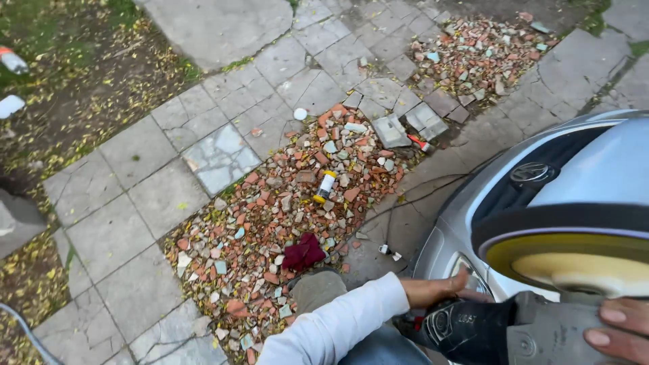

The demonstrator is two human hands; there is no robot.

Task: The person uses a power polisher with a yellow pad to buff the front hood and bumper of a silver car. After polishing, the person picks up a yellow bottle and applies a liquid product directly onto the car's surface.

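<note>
At the far left, leaf-strewn soil (pixel 74 74) gives way to cracked grey paving slabs (pixel 135 196). Toward the middle, a heap of broken brick and tile rubble (pixel 284 203) lies on the paving, with a yellow-and-white bottle (pixel 325 186) resting on it and a dark red rag (pixel 303 252) at its near edge. A second rubble heap (pixel 473 57) lies far right.

The left hand (pixel 433 290), in a white sleeve (pixel 338 321), lies along the near side of a polishing machine (pixel 500 331), fingers (pixel 466 282) wrapped round its dark body, grasping it. The right hand (pixel 618 334) shows at the near right edge, its fingers (pixel 612 316) curled over the grey head of the machine; the grip looks closed, though most of the hand is out of frame.

The machine's long axis runs left to right between the two hands. Its yellow foam pad (pixel 574 260) sits just beyond the right hand, facing toward the viewer and tilted, just beside the silver car (pixel 581 169) and its headlight (pixel 466 270). Whether the pad touches the bodywork cannot be told. A cable (pixel 433 186) trails across the slabs toward the car.
</note>
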